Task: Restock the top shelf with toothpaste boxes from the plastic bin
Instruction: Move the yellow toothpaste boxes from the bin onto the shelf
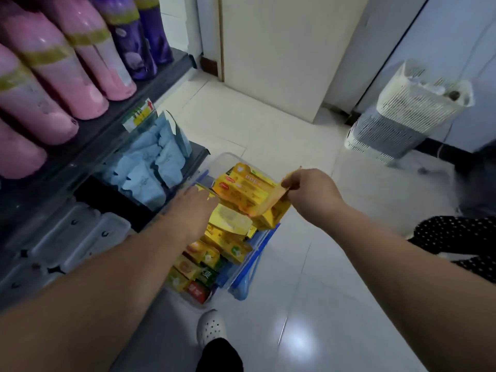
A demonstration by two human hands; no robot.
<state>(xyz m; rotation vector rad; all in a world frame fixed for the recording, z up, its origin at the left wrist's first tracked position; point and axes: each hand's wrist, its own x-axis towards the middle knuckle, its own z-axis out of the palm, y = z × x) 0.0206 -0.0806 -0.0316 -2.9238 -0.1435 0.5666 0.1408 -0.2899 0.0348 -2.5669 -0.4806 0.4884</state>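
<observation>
Toothpaste boxes (230, 224), where? (A)

Heaped loose in the plastic bin (228, 157) on the floor, just beside the shelf unit (161, 79). Top shelf isn't in shot. (B)

Any out of the heap? (A)

One yellow box (249, 194), held tilted above the far end of the heap, over the bin. (B)

Hands? (A)

Right hand (311, 189) pinches that box by one end, thumb and fingers curled on it. Left hand (193, 210) reaches down to the heap with its back to the camera. Its fingers are blurred and mostly hidden, so I can't tell if they grip. (B)

Handling call? (A)

Probably a light, thin carton: stiff along its length, crushable on the broad faces, glossy so a bit slippery. An end pinch lets it swing. I'd take it across the narrow long sides near the middle, or grab several side by side as a stack. End flaps may pop if squeezed. (B)
</observation>
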